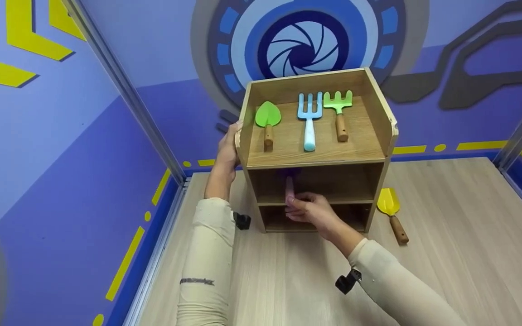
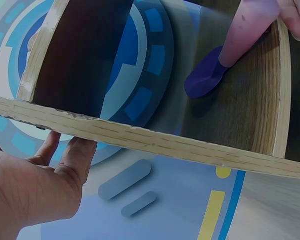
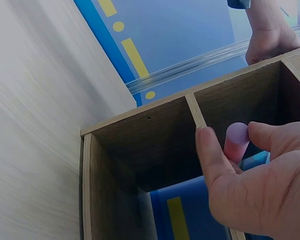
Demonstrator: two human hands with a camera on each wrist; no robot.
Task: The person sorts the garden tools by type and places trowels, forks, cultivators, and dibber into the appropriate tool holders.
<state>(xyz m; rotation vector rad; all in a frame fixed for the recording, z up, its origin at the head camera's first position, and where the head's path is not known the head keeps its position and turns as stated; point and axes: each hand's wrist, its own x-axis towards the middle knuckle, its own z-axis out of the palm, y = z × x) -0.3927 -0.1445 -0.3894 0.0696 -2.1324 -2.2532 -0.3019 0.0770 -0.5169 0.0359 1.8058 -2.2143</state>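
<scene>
My right hand (image 1: 313,212) pinches the pink handle (image 3: 235,142) of a toy trowel. Its purple blade (image 2: 205,75) points into the middle compartment of a small wooden shelf unit (image 1: 315,160). In the right wrist view, thumb and fingers lie on either side of the handle's end. My left hand (image 1: 228,147) rests against the outer left side panel, its fingers fairly straight in the left wrist view. On the top shelf lie a green leaf-shaped trowel (image 1: 268,117), a light blue fork (image 1: 310,117) and a green rake (image 1: 340,113).
A yellow trowel (image 1: 390,206) with a wooden handle lies on the wood-look tabletop (image 1: 460,253), right of the shelf unit. Blue patterned panels (image 1: 166,108) stand behind and to the left, joined by a metal post. The wall pattern shows through the unit's compartments.
</scene>
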